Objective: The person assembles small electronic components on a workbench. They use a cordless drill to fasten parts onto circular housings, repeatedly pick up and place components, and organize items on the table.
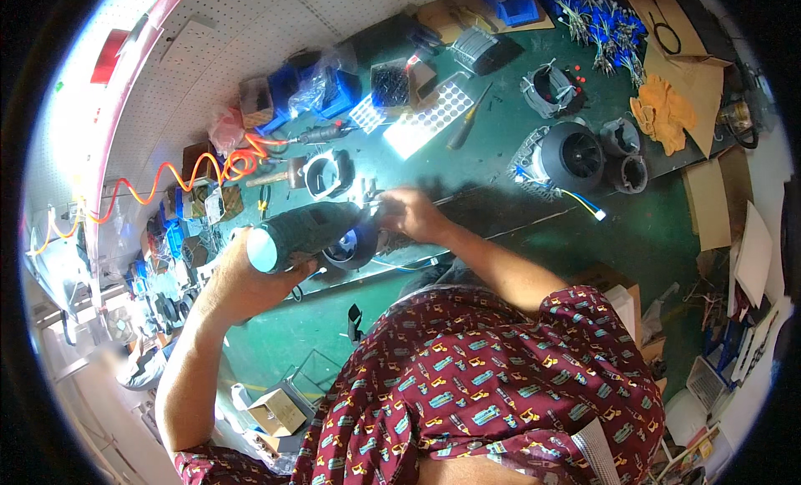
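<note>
My left hand is wrapped round a dark green cylinder with a pale round end, tilted over the bench edge. Its exact kind I cannot tell. The narrow end points toward my right hand, whose fingers are closed at a small bright, metallic-looking part; glare hides what they grip. Partly covered below the cylinder is a round fan motor, dark with a bluish rim, and a cable runs from near it along the bench edge. Just beyond stands a pale ring-shaped housing.
On the green bench lie a black fan with wires, grey ring housings, a screwdriver, a sheet of round stickers and orange gloves. A coiled orange air hose crosses at left. Blue bins stand behind.
</note>
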The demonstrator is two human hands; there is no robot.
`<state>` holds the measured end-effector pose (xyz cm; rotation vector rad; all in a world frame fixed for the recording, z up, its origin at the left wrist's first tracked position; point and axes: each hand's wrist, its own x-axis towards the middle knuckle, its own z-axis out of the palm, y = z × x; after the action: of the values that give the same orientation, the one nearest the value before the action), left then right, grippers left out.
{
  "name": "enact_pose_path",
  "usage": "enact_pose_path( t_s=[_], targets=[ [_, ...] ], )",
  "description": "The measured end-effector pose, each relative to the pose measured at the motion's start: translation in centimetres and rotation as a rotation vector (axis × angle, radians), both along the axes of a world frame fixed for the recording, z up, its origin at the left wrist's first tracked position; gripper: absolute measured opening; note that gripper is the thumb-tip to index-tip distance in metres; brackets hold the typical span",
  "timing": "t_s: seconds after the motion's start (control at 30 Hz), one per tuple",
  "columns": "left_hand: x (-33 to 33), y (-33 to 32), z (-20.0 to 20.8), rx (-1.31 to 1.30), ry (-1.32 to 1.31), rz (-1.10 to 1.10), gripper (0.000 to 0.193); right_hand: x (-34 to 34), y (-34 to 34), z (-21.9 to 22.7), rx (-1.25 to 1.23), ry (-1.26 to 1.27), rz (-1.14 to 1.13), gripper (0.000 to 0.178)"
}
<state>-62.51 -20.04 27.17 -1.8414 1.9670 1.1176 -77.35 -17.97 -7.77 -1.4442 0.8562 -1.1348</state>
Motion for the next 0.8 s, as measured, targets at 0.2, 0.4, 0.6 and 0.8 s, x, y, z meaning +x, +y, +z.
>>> enact_pose_path(
  t_s=[0.2,0.4,0.6,0.8],
  targets=[
    [-0.1,-0.2,0.9,-0.08,-0.01,-0.089,0.037,0.7,-0.1,-0.5,-0.02,-0.038,-0.041,0.049],
    [2.2,1.5,2.8,-0.098,0.12,0.24,0.041,-2.7,-0.2,0.4,0.599,-0.211,-0.006,0.038],
    [9.1,6.8,2.5,-0.231,0.177,0.173,0.039,-7.2,4.3,4.0,0.997,-0.653,-0.046,0.02],
    [17.1,11.6,2.5,-0.217,0.075,0.176,0.038,-3.4,10.9,6.4,0.981,-0.724,-0.188,0.021]
  ],
)
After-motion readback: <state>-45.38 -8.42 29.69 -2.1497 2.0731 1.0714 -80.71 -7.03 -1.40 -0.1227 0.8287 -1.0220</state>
